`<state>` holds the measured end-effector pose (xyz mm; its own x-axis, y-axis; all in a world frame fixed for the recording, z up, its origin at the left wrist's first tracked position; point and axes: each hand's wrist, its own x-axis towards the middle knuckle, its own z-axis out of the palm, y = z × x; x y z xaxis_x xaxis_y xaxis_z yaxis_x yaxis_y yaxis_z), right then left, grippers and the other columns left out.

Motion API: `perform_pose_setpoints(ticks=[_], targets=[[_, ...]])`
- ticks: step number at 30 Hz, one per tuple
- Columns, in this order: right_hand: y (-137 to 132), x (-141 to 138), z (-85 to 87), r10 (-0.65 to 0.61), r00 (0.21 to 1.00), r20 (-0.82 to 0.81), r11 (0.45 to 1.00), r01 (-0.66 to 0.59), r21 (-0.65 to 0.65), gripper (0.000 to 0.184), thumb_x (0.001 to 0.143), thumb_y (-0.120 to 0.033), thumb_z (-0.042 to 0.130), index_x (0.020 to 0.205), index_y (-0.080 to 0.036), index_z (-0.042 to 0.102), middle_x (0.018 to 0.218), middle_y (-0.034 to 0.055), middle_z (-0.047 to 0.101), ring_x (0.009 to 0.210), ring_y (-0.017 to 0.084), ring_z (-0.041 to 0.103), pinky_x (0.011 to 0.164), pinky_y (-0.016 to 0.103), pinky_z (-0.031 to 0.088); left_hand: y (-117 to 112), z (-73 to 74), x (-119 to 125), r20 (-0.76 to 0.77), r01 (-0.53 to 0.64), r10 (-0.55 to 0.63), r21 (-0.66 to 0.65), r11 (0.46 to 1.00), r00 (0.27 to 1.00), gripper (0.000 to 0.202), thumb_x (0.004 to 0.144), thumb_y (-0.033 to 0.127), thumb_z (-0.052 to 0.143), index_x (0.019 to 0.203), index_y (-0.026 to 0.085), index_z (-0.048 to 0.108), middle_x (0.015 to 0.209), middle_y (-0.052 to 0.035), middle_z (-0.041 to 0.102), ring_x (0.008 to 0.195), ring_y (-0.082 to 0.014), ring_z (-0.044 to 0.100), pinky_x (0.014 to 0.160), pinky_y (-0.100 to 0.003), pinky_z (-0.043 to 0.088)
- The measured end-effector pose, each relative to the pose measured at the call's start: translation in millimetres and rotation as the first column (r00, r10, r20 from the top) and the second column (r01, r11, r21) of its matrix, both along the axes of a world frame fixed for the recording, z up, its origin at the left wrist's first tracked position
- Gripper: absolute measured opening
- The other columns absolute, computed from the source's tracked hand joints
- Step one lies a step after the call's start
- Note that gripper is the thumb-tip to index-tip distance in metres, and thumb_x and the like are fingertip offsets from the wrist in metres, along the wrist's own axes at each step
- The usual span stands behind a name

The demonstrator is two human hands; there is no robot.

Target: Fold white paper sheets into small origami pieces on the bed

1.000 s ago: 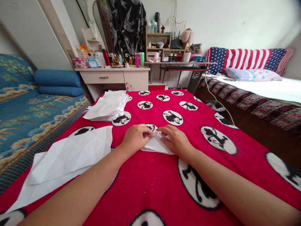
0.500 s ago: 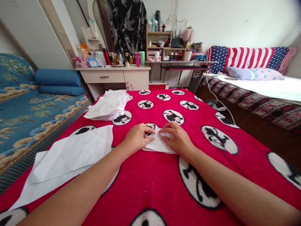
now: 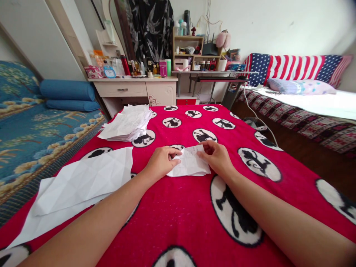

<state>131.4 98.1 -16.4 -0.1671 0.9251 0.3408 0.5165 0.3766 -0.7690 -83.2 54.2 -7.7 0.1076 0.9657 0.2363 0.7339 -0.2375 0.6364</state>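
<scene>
On the near side of the folded paper [image 3: 189, 164], the red blanket [image 3: 178, 207] spreads soft underneath; a crease pressed there may come out weak, since plush yields. Left of the folded paper, and reaching nearer, lie overlapping creased sheets [image 3: 89, 178] — the left forearm [image 3: 108, 215] crosses in front of their edge in view, so a sweep of that arm could drag them. The folded paper itself lies between the hands: the left hand [image 3: 161, 161] pinches its left edge between thumb and fingers, and the right hand [image 3: 218, 157] grips its far right corner likewise. If the two pull unevenly, it could tear or its layers slip out of line. Faint marks like writing near its far edge are too small to read; the creased sheets show none I can make out. Beyond and left of the folded paper, a stack of papers [image 3: 125, 122] bears illegible lines — its ragged edges could slide if knocked. Farther back, no brand is legible on the pink box [image 3: 162, 69].
</scene>
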Motion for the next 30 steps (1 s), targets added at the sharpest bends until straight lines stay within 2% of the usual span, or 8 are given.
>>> perform_pose_setpoints(ticks=[3,5,8,12,16,21,26,30], targets=[[-6.5,-3.4,3.5,0.031,0.998,0.057,0.991,-0.038,0.126,0.014,0.073,-0.02,0.063,0.086,-0.019,0.068,0.078,0.0011,0.065,0.07,0.015,0.057,0.064,0.026,0.044,-1.6,0.3,-1.2,-0.147,0.057,-0.032,0.171,0.984,0.989,0.027,0.071,0.024,0.071,0.098,0.023,0.074,0.102,-0.005,0.064,0.088,-0.0186,0.058,0.081,-0.032,0.047],[-13.1,-6.0,7.3,0.068,0.989,0.134,0.977,-0.093,0.193,0.012,0.074,-0.015,0.059,0.081,-0.019,0.069,0.078,0.0017,0.064,0.071,0.014,0.057,0.066,0.025,0.043,-2.3,1.7,-1.2,-0.213,0.145,-0.096,0.227,0.963,0.972,0.022,0.074,0.02,0.068,0.095,0.023,0.075,0.104,-0.0046,0.064,0.099,-0.0212,0.056,0.089,-0.034,0.045],[-21.5,-8.9,12.1,0.137,0.965,0.224,0.954,-0.189,0.233,0.021,0.074,-0.01,0.057,0.084,-0.02,0.072,0.082,0.0024,0.065,0.073,0.014,0.058,0.068,0.025,0.043,-2.7,3.8,-0.1,-0.232,0.267,-0.215,0.221,0.938,0.949,0.021,0.078,0.012,0.062,0.092,0.022,0.074,0.097,-0.0036,0.067,0.095,-0.0191,0.057,0.088,-0.032,0.046],[-26.5,-10.5,14.9,0.19,0.92,0.343,0.928,-0.282,0.242,0.024,0.074,-0.01,0.058,0.087,-0.022,0.074,0.086,0.0034,0.067,0.077,0.016,0.06,0.071,0.026,0.044,-3.3,3.8,1.2,-0.147,0.254,-0.226,0.206,0.945,0.963,0.021,0.075,0.006,0.06,0.089,0.019,0.07,0.09,-0.0033,0.068,0.087,-0.0168,0.061,0.083,-0.029,0.047],[-30.4,-11.6,16.3,0.215,0.884,0.416,0.925,-0.321,0.203,0.021,0.076,-0.016,0.06,0.09,-0.023,0.075,0.089,0.0039,0.068,0.079,0.017,0.061,0.072,0.026,0.045,-3.4,0.7,0.7,-0.1,0.242,-0.227,0.191,0.951,0.969,0.029,0.077,0.007,0.059,0.101,0.021,0.068,0.1,-0.0036,0.064,0.077,-0.0129,0.06,0.077,-0.026,0.048],[-36.3,-8.7,24.3,0.301,0.83,0.47,0.913,-0.393,0.109,0.024,0.079,-0.025,0.061,0.1,-0.023,0.073,0.098,0.0046,0.065,0.084,0.017,0.061,0.075,0.026,0.046,0.3,-3.0,-2.7,-0.161,0.341,-0.314,0.183,0.922,0.936,0.025,0.084,0.013,0.054,0.099,0.022,0.072,0.104,-0.0059,0.061,0.096,-0.0169,0.059,0.088,-0.029,0.047],[-33.7,0.8,36.3,0.457,0.719,0.523,0.844,-0.537,0.002,0.046,0.071,-0.041,0.073,0.113,-0.022,0.069,0.106,0.0065,0.061,0.09,0.02,0.059,0.082,0.03,0.046,2.2,0.1,-6.4,-0.147,0.382,-0.362,0.141,0.913,0.921,0.023,0.085,0.017,0.056,0.1,0.021,0.073,0.106,-0.0063,0.061,0.097,-0.0172,0.059,0.09,-0.03,0.046],[-28.6,5.2,40.4,0.528,0.68,0.508,0.809,-0.585,-0.057,0.046,0.072,-0.041,0.073,0.113,-0.022,0.069,0.108,0.0073,0.06,0.091,0.02,0.058,0.079,0.029,0.047,1.0,4.7,-9.1,-0.101,0.404,-0.396,0.089,0.91,0.913,0.026,0.079,0.019,0.065,0.103,0.022,0.072,0.109,-0.0065,0.059,0.1,-0.018,0.058,0.092,-0.03,0.045]])
